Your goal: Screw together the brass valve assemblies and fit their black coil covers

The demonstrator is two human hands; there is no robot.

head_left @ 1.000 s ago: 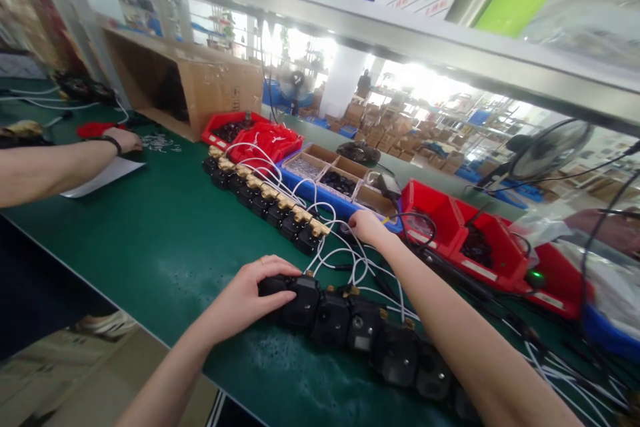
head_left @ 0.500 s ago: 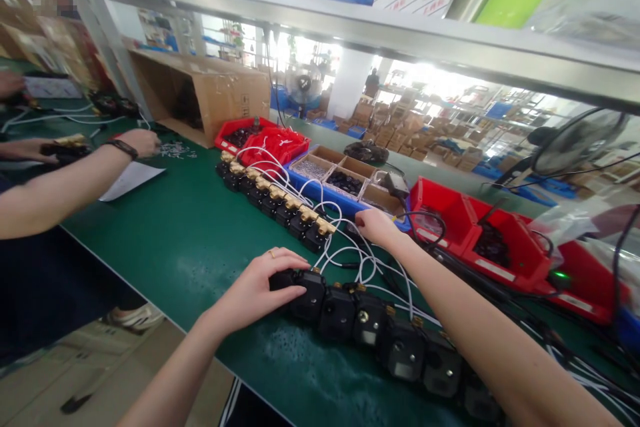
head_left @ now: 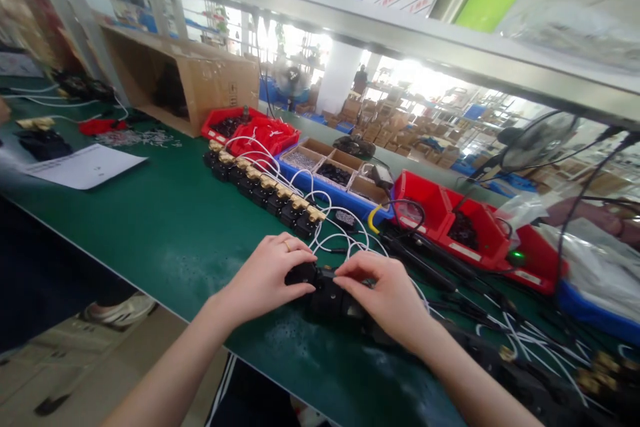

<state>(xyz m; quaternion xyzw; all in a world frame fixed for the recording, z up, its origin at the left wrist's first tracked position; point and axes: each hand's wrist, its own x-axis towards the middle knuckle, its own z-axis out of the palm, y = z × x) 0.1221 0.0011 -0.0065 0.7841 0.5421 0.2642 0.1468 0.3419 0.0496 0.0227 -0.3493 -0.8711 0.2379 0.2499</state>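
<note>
My left hand (head_left: 267,278) grips the end black valve unit (head_left: 327,297) of the near row, its thumb on the front side and its fingers over the top. My right hand (head_left: 393,297) is closed in a pinch just above the same row, thumb and forefinger together; whatever is between them is too small to make out. It hides part of the row. Behind my hands stands a second row of black valve units with brass fittings (head_left: 270,185), white cables (head_left: 320,195) looping out of them. A small dark dish of silvery bits (head_left: 345,218) lies just beyond the cables.
A blue tray (head_left: 333,199) with cardboard compartments and red bins (head_left: 465,253) of small parts line the back. Left are a cardboard box (head_left: 217,87) and a paper sheet (head_left: 90,168). A metal shelf (head_left: 300,17) crosses above.
My right hand has come back from beside the blue tray to the near row, close to my left hand. The other person's arm at the left has mostly left the view.
</note>
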